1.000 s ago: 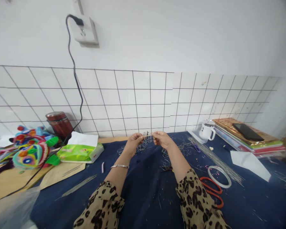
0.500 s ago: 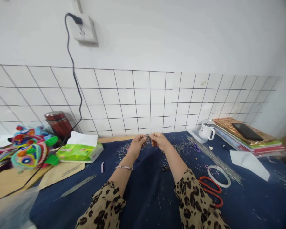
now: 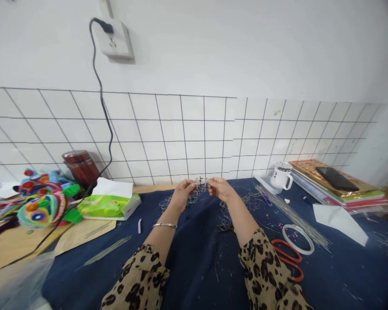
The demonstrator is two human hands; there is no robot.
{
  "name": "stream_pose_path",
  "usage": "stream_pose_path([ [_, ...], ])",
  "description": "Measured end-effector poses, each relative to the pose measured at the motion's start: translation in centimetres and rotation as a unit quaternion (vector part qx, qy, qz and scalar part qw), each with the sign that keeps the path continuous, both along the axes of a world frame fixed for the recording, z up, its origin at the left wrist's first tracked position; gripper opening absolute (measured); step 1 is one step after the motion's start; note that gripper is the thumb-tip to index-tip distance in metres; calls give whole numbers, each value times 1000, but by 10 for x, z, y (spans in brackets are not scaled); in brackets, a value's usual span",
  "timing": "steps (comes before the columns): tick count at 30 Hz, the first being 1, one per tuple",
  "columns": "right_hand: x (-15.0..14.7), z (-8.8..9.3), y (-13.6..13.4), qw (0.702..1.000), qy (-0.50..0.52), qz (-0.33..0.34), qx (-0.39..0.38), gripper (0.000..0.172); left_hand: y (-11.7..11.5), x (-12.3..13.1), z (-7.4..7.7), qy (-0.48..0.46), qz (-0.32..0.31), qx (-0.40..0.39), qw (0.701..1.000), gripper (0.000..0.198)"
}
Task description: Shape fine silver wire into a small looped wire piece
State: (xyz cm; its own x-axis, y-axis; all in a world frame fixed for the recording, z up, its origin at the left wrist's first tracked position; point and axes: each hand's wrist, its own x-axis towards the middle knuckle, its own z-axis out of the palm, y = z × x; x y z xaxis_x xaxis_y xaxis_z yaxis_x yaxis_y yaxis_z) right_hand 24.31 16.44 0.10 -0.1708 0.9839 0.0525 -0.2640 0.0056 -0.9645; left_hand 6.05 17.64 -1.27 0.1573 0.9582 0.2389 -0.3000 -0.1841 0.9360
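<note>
Both my hands are raised over the far part of a dark blue cloth (image 3: 197,267). My left hand (image 3: 183,193) and my right hand (image 3: 220,188) each pinch one end of a small piece of thin silver wire work (image 3: 201,181) held between them. Their fingertips are only a few centimetres apart. A loose tangle of fine wire (image 3: 194,199) hangs and lies just below the hands. A silver bangle (image 3: 163,224) sits on my left wrist. Leopard-print sleeves cover both forearms.
Orange-handled scissors (image 3: 286,258), a white ring (image 3: 297,244) and a bundle of straight wires (image 3: 291,217) lie right of my arm. A white mug (image 3: 281,175) and stacked books with a phone (image 3: 336,178) stand far right. A tissue pack (image 3: 108,206), a red jar (image 3: 80,167) and colourful toys (image 3: 40,202) sit left.
My hands drew close together half a second ago and have moved slightly apart again, still holding the wire piece. Nothing else on the table has moved.
</note>
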Motion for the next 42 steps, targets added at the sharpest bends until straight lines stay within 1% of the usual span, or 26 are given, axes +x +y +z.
stream_pose_path([
  [5,-1,-2,2,1000,-3,-4,-2,29,1,0,-3,-4,-2,7,1000,28],
  [13,-16,-12,6,1000,-8,-14,-8,30,1,14,-13,-8,3,21,1000,27],
  [22,-4,-2,3,1000,9,-11,-1,29,7,1,-9,-11,7,13,1000,29],
  [28,-2,-2,3,1000,10,-4,2,28,8,-1,-8,-10,2,16,1000,27],
  [32,-6,-5,4,1000,5,-7,3,28,6,1,-9,-9,3,21,1000,26],
  [38,-19,-12,7,1000,2,-12,3,29,2,14,-14,-10,10,31,999,25],
  [42,-17,-11,8,1000,4,-15,4,30,4,12,-14,-10,13,29,999,25],
])
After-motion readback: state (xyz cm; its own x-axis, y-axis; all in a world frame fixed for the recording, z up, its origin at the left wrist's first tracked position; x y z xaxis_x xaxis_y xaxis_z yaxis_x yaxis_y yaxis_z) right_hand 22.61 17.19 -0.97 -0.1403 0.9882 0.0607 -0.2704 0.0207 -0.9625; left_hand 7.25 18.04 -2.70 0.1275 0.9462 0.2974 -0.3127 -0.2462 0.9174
